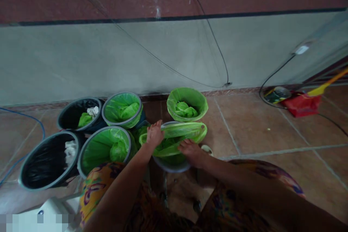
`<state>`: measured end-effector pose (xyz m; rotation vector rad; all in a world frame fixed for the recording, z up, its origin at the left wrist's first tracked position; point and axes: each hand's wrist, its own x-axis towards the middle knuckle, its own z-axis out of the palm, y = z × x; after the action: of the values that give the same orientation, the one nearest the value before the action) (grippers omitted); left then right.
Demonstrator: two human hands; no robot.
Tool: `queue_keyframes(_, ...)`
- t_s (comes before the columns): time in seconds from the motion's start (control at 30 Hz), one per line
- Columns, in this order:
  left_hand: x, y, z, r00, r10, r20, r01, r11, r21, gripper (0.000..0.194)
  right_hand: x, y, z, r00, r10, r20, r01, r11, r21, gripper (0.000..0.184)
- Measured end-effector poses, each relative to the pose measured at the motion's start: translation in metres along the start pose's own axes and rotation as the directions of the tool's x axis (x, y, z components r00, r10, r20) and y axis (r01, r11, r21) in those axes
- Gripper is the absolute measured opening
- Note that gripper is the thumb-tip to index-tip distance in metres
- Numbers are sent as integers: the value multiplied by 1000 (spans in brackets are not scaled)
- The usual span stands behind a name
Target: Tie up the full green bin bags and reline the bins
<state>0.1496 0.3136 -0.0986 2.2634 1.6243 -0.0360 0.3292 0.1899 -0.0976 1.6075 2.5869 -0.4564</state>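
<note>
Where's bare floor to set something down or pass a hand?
Widest: the tiles from the back right bin to the tin by the red dustpan. A small gap at the wall separates that bin from the four left bins. Crowded: those four, and around the left hand and right hand on the green bag.

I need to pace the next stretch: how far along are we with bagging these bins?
Done, it seems: five bins have liners spread open inside, two with black bags, three with green bags.
In hand: the left hand and right hand hold a loose bag at the sixth bin.
Left: probably seating its edge; the front rim is bare.
</note>
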Motion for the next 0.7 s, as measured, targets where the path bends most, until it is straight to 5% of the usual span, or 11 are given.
queue_keyframes(0.13, 4, 1, 12, 998, -3, 64, 0, 999, 37, 49, 4, 7, 39, 1000, 23, -15, -25, 986, -164, 30)
queue_keyframes(0.27, 5, 0, 18, 995, 12, 102, -13, 1000, 12, 37, 15, 16, 48, 998, 46, 51, -38, 987, -155, 24)
queue_keyframes(0.37, 5, 1, 12, 996, -32, 86, 35, 999, -29, 36, 24, 13, 32, 997, 60, 55, -53, 992, -117, 19)
queue_keyframes(0.57, 0, 9, -11, 996, -89, 23, 92, 981, -173, 27, 25, -1, -24, 986, 71, -149, -56, 993, 102, 20)
queue_keyframes(0.7, -6, 15, -24, 997, -70, -32, 59, 963, -264, 21, 21, 0, -37, 968, 115, -224, -51, 961, 273, 19)
